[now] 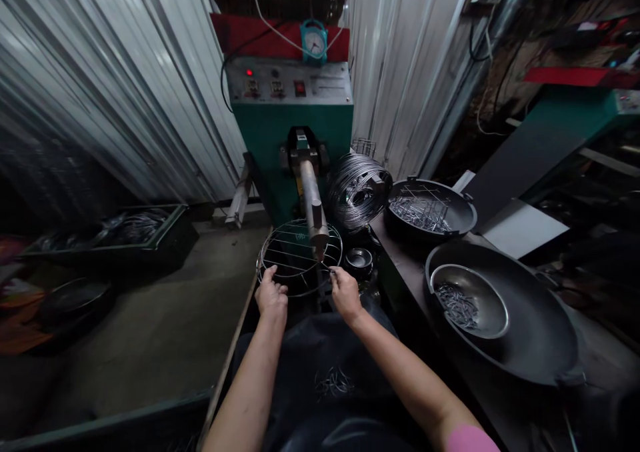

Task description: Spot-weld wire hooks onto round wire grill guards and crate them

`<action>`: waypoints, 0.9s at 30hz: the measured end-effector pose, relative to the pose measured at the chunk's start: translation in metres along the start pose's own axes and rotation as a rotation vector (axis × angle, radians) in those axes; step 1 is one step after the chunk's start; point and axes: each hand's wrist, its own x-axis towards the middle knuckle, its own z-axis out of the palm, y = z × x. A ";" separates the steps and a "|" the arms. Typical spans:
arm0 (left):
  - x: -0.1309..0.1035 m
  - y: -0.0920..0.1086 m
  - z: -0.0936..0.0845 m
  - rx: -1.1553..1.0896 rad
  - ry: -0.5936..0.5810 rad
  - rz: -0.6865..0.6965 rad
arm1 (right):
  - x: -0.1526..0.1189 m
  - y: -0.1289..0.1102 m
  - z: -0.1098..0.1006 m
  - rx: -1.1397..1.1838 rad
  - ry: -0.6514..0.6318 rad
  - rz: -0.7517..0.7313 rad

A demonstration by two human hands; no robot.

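Note:
A round wire rack point(286, 264) with parallel bars lies under the metal arm point(313, 205) of a green machine point(265, 122). My left hand point(271, 293) is closed on the rack's near left rim. At the rim's near right side, my right hand point(345, 291) pinches a small dark piece of wire, its tip close to the machine's electrode point(320, 247). Several thin curved wire pieces point(334, 382) rest on the dark apron point(310, 345) over my lap.
Wire rings point(360, 189) hang right of the machine arm. Black pans point(460, 212) and a steel bowl point(493, 305) with small metal pieces stand on the right bench. A green crate point(165, 235) sits on the left floor. A blue clock point(314, 41) tops the machine.

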 end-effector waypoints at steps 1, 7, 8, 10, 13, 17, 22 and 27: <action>0.000 0.001 0.000 0.005 0.012 -0.005 | -0.001 0.000 0.000 0.004 -0.003 0.001; -0.006 0.006 -0.002 0.051 0.044 0.018 | -0.002 -0.003 -0.001 0.003 -0.016 0.019; -0.007 0.006 -0.002 0.057 0.048 0.019 | -0.002 -0.003 -0.001 0.004 -0.015 0.030; -0.009 0.005 -0.004 0.067 0.050 0.025 | -0.001 -0.003 0.000 0.020 -0.013 0.059; -0.010 0.004 -0.006 0.061 0.057 0.034 | -0.001 -0.003 -0.001 0.073 -0.024 0.112; -0.012 0.004 -0.006 0.014 0.061 0.012 | -0.002 -0.002 -0.002 0.113 -0.046 0.132; -0.015 0.008 -0.005 0.026 0.065 0.026 | -0.001 -0.002 0.001 0.077 -0.059 0.076; -0.017 0.011 -0.007 0.089 0.053 0.012 | -0.010 0.001 -0.018 0.096 -0.095 0.070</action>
